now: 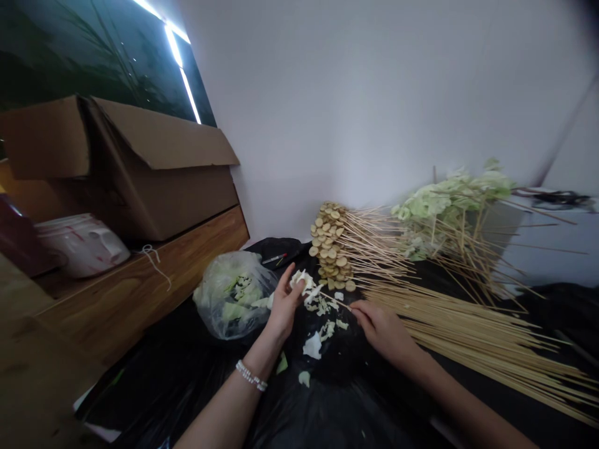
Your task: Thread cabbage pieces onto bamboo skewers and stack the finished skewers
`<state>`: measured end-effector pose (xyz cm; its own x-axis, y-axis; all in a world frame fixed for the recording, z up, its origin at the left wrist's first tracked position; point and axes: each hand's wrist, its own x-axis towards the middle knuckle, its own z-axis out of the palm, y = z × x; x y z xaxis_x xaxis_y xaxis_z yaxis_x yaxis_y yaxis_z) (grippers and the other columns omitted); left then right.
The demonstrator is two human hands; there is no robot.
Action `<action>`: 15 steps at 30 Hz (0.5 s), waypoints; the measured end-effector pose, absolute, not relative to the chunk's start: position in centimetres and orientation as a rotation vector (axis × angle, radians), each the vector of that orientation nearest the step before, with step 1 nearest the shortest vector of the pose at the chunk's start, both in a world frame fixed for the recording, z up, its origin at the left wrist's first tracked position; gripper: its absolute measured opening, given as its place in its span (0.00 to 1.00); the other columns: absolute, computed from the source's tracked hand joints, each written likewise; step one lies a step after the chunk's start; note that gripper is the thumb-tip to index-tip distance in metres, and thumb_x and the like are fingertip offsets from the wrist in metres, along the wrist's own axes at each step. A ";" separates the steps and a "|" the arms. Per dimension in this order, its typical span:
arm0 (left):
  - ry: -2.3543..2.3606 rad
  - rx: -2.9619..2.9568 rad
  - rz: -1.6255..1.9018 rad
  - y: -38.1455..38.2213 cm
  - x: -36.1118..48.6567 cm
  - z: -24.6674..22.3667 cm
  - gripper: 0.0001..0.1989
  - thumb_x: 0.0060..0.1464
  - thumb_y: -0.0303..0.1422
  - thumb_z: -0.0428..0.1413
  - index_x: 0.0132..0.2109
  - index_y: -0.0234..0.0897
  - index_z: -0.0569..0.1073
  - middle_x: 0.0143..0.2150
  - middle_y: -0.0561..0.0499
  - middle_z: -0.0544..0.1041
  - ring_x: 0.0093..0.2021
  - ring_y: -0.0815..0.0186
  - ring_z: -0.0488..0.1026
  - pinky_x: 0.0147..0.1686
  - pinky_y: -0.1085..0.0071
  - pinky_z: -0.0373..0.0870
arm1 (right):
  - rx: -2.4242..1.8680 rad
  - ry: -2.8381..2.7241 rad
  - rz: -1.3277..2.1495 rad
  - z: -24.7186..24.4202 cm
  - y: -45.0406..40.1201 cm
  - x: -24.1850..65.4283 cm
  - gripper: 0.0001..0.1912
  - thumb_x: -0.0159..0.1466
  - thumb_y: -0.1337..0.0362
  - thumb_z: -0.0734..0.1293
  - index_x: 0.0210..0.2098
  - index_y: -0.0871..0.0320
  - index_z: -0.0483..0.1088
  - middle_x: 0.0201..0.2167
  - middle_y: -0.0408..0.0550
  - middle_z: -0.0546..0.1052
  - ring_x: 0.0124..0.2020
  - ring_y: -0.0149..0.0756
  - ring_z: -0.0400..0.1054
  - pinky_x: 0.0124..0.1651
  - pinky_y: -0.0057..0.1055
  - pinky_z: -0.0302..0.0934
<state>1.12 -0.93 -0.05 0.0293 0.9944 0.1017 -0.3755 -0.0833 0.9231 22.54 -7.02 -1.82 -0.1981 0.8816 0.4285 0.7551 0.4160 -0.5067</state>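
Note:
My left hand [284, 305], with a beaded bracelet at the wrist, holds pale cabbage leaf pieces [303, 282] between thumb and fingers. My right hand [374, 324] pinches a thin wooden skewer [337, 302], whose far end reaches the leaf at my left hand. Beneath and between the hands, torn cabbage scraps [312, 345] lie on black plastic [299, 418]. Left of my left hand sits a clear plastic bag [234, 296] of cabbage leaves. Bare skewers [468, 337] lie in a wide spread beside my right hand.
Skewers with round pale slices [330, 240] are stacked by the wall. Behind on the right, skewers carry cabbage leaves [440, 202]. A red-tipped pen [274, 257] lies on black plastic. An open cardboard box [168, 193] and a white container [84, 243] stand on a wooden surface [206, 240] at left.

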 end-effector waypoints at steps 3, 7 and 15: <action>0.843 0.897 1.450 -0.6 0.8 0.0 0.38 0.48 0.38 0.64 0.64 0.50 0.58 0.50 0.48 0.75 0.42 0.67 0.75 0.43 0.70 0.72 | -1.395 -1.946 0.222 -1.8 -6.7 23.1 0.14 0.67 0.63 0.56 0.37 0.56 0.73 0.33 0.46 0.78 0.35 0.37 0.71 0.41 0.33 0.61; 0.848 0.775 1.395 -0.7 1.3 -0.1 0.32 0.55 0.42 0.58 0.64 0.47 0.56 0.56 0.42 0.71 0.44 0.64 0.75 0.45 0.65 0.72 | -1.342 -1.795 0.185 -1.4 -6.5 23.5 0.13 0.65 0.63 0.57 0.35 0.56 0.73 0.34 0.47 0.78 0.37 0.37 0.71 0.42 0.33 0.62; 0.875 0.810 1.293 -0.7 1.3 -0.3 0.23 0.55 0.36 0.57 0.57 0.41 0.64 0.55 0.41 0.72 0.45 0.61 0.76 0.46 0.65 0.71 | -1.254 -1.450 0.520 0.3 -5.8 24.6 0.15 0.61 0.60 0.60 0.43 0.58 0.72 0.34 0.50 0.77 0.31 0.35 0.70 0.35 0.33 0.65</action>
